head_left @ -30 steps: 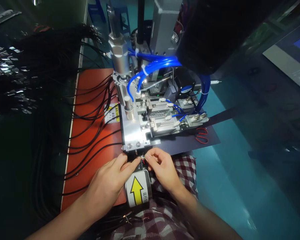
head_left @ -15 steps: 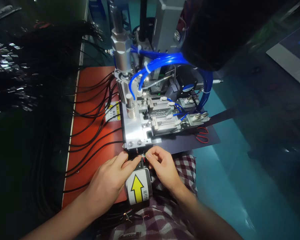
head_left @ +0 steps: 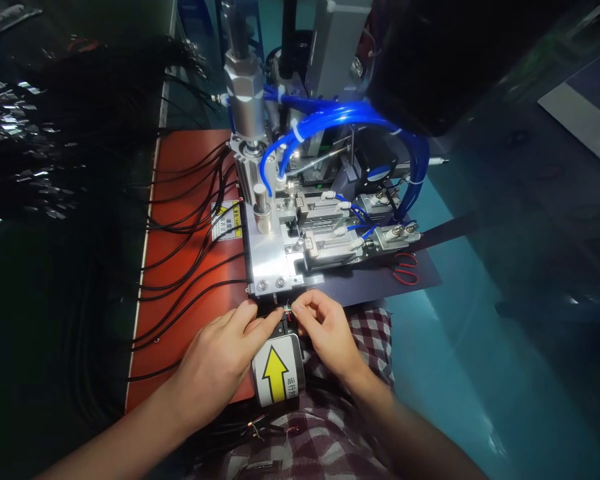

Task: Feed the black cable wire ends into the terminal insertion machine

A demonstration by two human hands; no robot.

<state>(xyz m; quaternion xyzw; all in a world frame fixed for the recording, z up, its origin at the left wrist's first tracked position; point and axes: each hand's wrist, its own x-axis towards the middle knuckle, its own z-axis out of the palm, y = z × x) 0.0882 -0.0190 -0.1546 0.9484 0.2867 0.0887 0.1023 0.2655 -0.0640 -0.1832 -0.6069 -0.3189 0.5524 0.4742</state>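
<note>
The fine wires [head_left: 288, 311] were a tiny cluster, with one thin red strand dipping below paler, whitish bits; they were too small for their ends to be made out. They sat between the fingertips of both hands, just in front of the metal machine [head_left: 267, 267] and above the white label [head_left: 295, 363] with its yellow arrow. The right hand [head_left: 327, 333] had thumb and forefinger brought together, pinching the cluster at its right side. The left hand [head_left: 217, 357] stretched one digit to the left side, its other fingers bent; whether they gripped anything, I could not tell. Black cables [head_left: 195, 253] ran across the orange-red desk [head_left: 180, 320] on the left.
</note>
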